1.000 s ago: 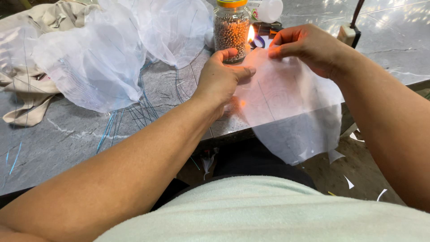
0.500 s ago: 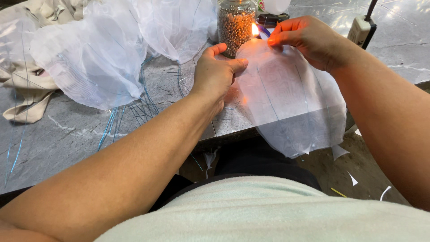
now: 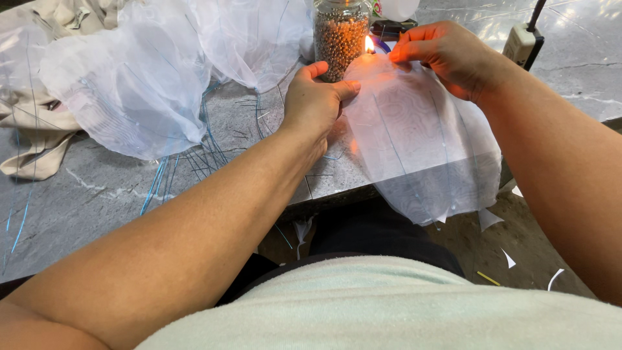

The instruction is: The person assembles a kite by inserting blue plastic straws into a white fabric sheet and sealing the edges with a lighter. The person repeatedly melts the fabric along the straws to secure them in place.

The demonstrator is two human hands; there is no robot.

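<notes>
On the grey table (image 3: 97,214), both hands' grips (image 3: 317,104) (image 3: 447,55) pinch sheer fabric (image 3: 414,136) beside a flame (image 3: 369,44).

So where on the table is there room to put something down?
Bare grey table shows nearest the person, between the heap of sheer fabric and the left forearm. It's crowded by the bead jar and flame, where both hands hold a sheer piece.

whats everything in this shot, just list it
sheer fabric piece: 1, white, held over table edge near flame
flame: 1, orange, by jar
jar of beads: 1, clear glass, brownish beads, table top centre
fabric pile: 1, white sheer, left
cloth: 1, beige, far left
table: 1, grey marbled
power strip: 1, white, upper right
left hand: pinching fabric edge
right hand: pinching fabric top
</notes>
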